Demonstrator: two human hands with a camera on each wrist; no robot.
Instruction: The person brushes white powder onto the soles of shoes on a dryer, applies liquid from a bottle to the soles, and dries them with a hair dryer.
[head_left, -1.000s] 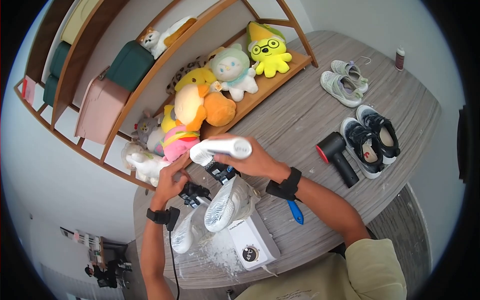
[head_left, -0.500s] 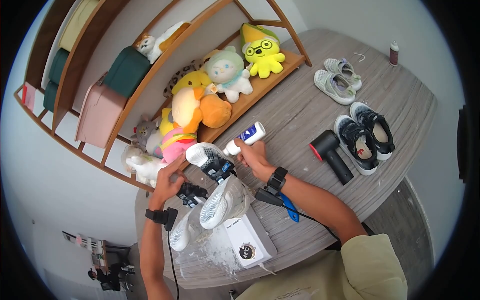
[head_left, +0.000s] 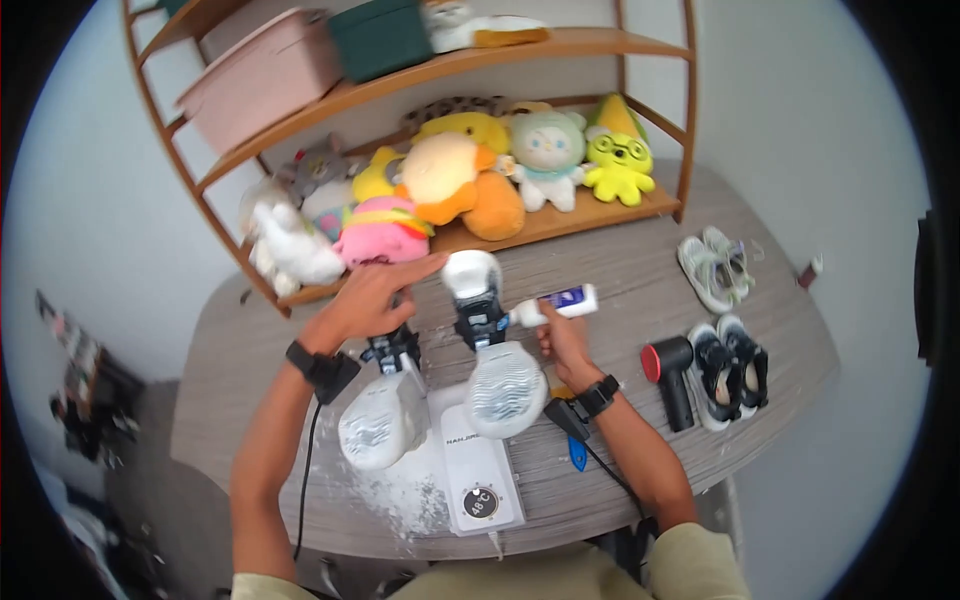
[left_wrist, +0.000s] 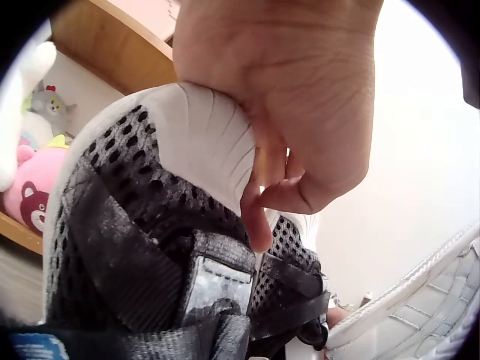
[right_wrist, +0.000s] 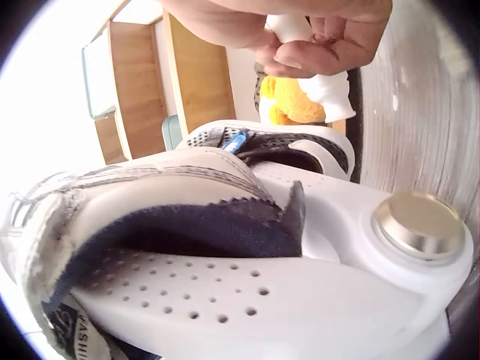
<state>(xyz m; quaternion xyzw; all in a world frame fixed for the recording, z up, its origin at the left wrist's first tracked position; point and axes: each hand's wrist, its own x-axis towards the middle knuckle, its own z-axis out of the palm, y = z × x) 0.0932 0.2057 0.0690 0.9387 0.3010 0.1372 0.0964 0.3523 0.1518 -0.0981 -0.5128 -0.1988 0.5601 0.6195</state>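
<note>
Over the bench (head_left: 625,270), the right hand (head_left: 566,346) grips a white bottle (head_left: 574,300) just beside a black-and-white shoe (head_left: 478,308), whose toe the left hand (head_left: 372,302) touches, index finger outstretched

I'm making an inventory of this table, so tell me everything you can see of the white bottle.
The white bottle looks like smooth plastic, with a narrower white end and a blue-purple label whose text is too small to read. The right hand grips it nearly level, the narrow end pointing left and slightly down towards the black-and-white shoe beside it. I can't tell whether that end touches the shoe or is capped.
</note>
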